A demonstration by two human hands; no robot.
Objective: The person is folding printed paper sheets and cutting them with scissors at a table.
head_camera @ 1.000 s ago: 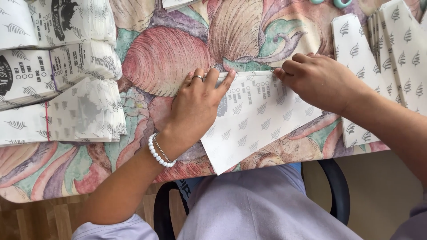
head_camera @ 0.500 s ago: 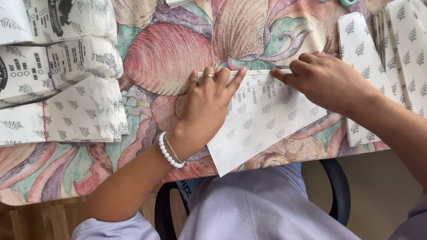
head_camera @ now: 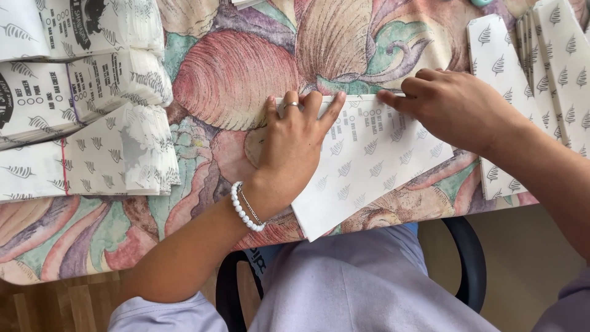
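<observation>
Head view, speaker one: What are the two hands doing?

Speaker two: Both rest on a white paper sheet printed with small grey leaf marks. It lies tilted on a table covered by a floral cloth in pink, green and purple, with its lower corner reaching the table's near edge.

Speaker one: How is the left hand placed?

Speaker two: The left hand lies flat, palm down, on the sheet's left part. Its fingers are straight and slightly fanned, their tips at the sheet's upper edge. It pinches nothing. A ring sits on one finger, and a white bead bracelet circles the wrist.

Speaker one: And the right hand?

Speaker two: The right hand is on the upper right part of the sheet. Its fingers are curled together and press down on the upper edge, pointing toward the left hand. Whether it nips the edge, I cannot tell.

Speaker one: What else is on the table?

Speaker two: Stacks of folded paper bags with the same leaf print lie at the left, well apart from the hands. More flat sheets lie at the right, partly under the right forearm.

Speaker one: Anything below the table?

Speaker two: A lap in pale lilac fabric, on a black chair.
</observation>
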